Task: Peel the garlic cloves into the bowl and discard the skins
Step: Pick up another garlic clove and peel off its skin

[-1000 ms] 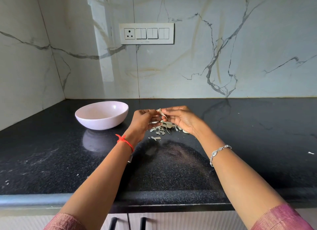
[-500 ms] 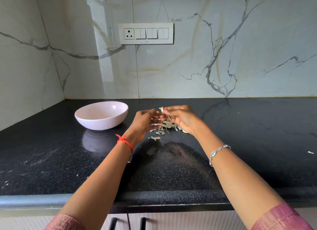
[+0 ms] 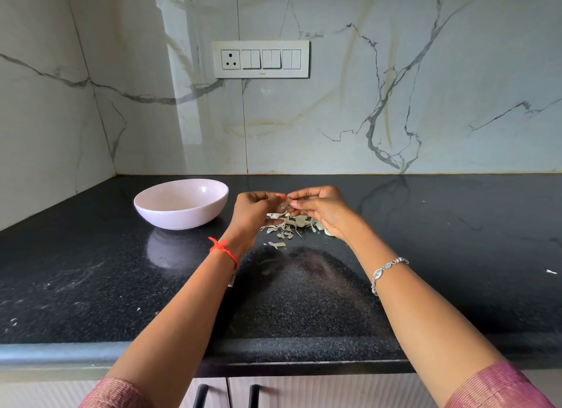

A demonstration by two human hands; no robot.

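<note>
Grip state: both hands were closed in a fingertip pinch on one small item. The left hand [image 3: 254, 214] and the right hand [image 3: 324, 209] met above the surface [image 3: 456, 255] with fingers curled and their fingertips touching or almost touching. Between the fingertips was a garlic piece [image 3: 284, 206], pale and blurred. Whether it was a clove or loose skin could not be told. The left grip held the piece from the left. The right grip held it from the right, with the remaining fingers folded toward the palm. Both hands were raised above the surface.

Directly below the hands, a pile of skins [image 3: 287, 226] lay scattered on the surface. One separate scrap [image 3: 276, 244] lay just on the near side of the pile. A pale rounded item [image 3: 328, 232] lay at the right edge of the pile, partly hidden under the right hand.

The bowl [image 3: 182, 222], pale pink, stood upright on the surface to the left of the hands, near the left hand but apart from it.

A red thread [image 3: 223, 251] circled the left wrist and a silver bracelet [image 3: 387, 269] circled the right wrist. A switch panel [image 3: 261, 59] was mounted on the marble wall [image 3: 395, 73] at the far side.
</note>
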